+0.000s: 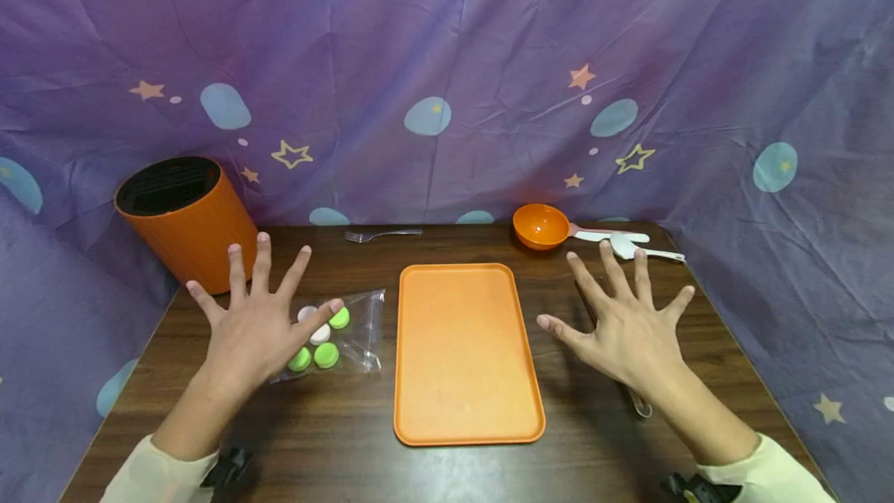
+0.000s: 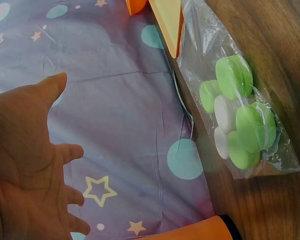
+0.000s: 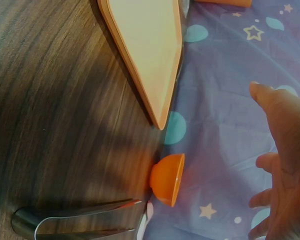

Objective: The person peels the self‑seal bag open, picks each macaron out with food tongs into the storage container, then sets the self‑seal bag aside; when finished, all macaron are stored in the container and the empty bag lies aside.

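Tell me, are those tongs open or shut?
Open: the tongs show a clear gap between their two tips in the right wrist view.

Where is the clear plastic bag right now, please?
In the head view, the bag lies left of the orange tray, partly hidden by the left hand.

Starry purple cloth (image 1: 377,37) backs a brown table (image 1: 335,433).

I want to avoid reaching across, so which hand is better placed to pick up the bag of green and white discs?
Probably the left hand: it's empty and overlaps the bag in the head view. The right hand, also empty, is across the orange tray from it.
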`<state>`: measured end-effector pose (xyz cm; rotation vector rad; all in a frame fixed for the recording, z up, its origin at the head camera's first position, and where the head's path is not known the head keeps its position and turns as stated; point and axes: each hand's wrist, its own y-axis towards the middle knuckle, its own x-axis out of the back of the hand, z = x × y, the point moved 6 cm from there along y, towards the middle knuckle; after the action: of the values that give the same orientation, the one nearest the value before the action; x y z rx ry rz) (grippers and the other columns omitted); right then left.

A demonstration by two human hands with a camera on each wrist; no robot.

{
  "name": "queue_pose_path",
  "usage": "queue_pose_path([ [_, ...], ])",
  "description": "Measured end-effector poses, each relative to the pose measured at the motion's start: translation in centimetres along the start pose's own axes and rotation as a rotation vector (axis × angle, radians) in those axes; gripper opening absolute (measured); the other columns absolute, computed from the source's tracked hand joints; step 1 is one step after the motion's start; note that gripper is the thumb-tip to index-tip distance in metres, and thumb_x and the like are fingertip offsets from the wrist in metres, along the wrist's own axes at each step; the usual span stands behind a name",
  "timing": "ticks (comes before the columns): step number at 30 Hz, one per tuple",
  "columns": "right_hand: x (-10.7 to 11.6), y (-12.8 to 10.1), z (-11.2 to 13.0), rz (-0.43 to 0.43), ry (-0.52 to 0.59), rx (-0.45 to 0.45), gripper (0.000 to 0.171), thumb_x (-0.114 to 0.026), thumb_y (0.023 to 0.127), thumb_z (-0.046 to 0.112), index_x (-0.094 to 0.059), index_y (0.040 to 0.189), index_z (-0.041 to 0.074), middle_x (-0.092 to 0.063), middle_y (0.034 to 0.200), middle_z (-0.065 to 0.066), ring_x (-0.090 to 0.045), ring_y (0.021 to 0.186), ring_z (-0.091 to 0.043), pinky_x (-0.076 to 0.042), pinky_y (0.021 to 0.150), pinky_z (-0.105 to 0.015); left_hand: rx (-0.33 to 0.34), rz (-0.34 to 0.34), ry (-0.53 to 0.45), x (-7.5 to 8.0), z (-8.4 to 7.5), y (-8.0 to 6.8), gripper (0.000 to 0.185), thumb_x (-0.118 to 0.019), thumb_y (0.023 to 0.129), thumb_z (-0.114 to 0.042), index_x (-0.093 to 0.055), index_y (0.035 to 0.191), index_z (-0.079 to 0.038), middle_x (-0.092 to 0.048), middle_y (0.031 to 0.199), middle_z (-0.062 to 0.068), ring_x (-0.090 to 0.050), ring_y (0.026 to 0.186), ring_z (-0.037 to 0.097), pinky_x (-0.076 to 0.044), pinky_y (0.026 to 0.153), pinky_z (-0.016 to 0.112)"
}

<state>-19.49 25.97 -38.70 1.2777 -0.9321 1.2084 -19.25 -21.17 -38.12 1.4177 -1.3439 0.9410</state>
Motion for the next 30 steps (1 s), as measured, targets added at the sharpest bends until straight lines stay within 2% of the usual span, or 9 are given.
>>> queue_pose_path([
  [8, 0.1, 0.0, -0.2, 0.008, -0.003, 0.002, 0.106, -0.054, 0.092, 0.093, -0.026, 0.177, 0.037, -0.006, 0.189, -0.011, 0.014, 0.171, -0.05, 0.017, 0.104, -0.101, -0.015, -0.002, -0.002, 0.3, -0.1, 0.2, 0.097, -0.043, 0.102, -0.086, -0.02, 0.179, -0.031, 0.017, 0.186, 0.016, 0.02, 0.169, 0.054, 0.026, 0.107, 0.095],
  [17, -0.1, 0.0, -0.3, 0.011, -0.003, 0.008, 0.105, -0.053, 0.093, 0.093, -0.025, 0.177, 0.038, -0.002, 0.189, -0.008, 0.011, 0.171, -0.051, 0.018, 0.105, -0.1, -0.035, 0.031, 0.001, -0.3, 0.0, 0.3, 0.093, -0.044, 0.104, -0.083, -0.013, 0.179, -0.036, 0.022, 0.185, 0.01, 0.021, 0.17, 0.051, 0.022, 0.109, 0.096],
  [21, -0.1, 0.1, -0.3, 0.01, -0.006, 0.013, 0.105, -0.053, 0.092, 0.093, -0.025, 0.177, 0.038, -0.003, 0.189, -0.008, 0.009, 0.171, -0.053, 0.018, 0.106, -0.1, -0.045, 0.062, 0.004, -1.1, 0.2, 0.3, 0.091, -0.045, 0.106, -0.08, -0.012, 0.179, -0.036, 0.022, 0.185, 0.009, 0.019, 0.17, 0.05, 0.02, 0.112, 0.096],
  [30, -0.1, 0.2, 0.3, 0.014, -0.009, 0.022, 0.104, -0.053, 0.092, 0.093, -0.026, 0.177, 0.039, -0.007, 0.188, -0.009, 0.001, 0.171, -0.055, 0.015, 0.108, -0.1, -0.062, 0.184, -0.027, -3.7, 0.9, -0.1, 0.087, -0.041, 0.109, -0.077, -0.012, 0.179, -0.035, 0.019, 0.186, 0.014, 0.016, 0.17, 0.053, 0.017, 0.114, 0.096],
])
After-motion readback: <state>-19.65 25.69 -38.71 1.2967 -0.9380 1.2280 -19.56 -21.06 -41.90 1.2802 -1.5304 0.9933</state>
